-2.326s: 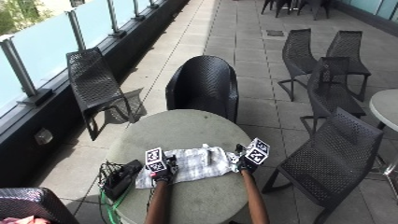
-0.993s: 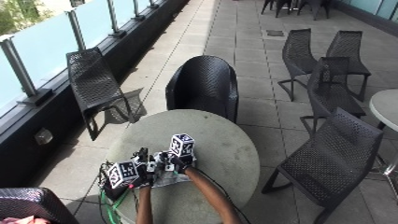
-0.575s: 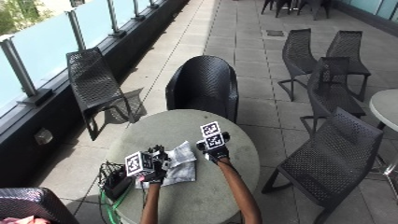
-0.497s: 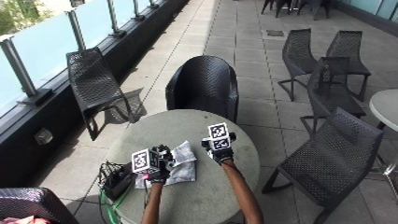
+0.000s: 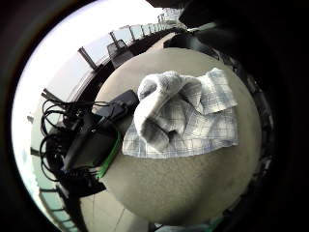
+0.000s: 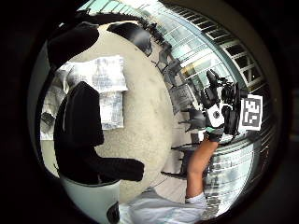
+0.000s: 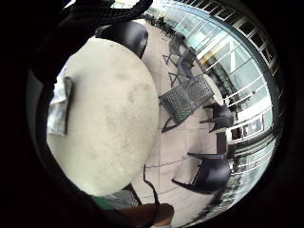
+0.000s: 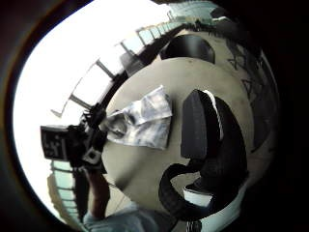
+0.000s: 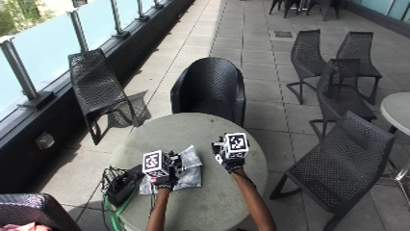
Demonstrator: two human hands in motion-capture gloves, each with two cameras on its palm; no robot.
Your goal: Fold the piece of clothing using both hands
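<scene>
Both hands' grip can't be told: left hand [image 9: 165, 180] over soft, rumpled plaid cloth [image 9: 187, 169]; right hand [image 9: 228, 161] above round speckled table [image 9: 205, 132].

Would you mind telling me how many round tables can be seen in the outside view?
2. The round table in front of the person holds the checked garment. A second table shows partly at the right edge. Others may lie out of frame.
</scene>
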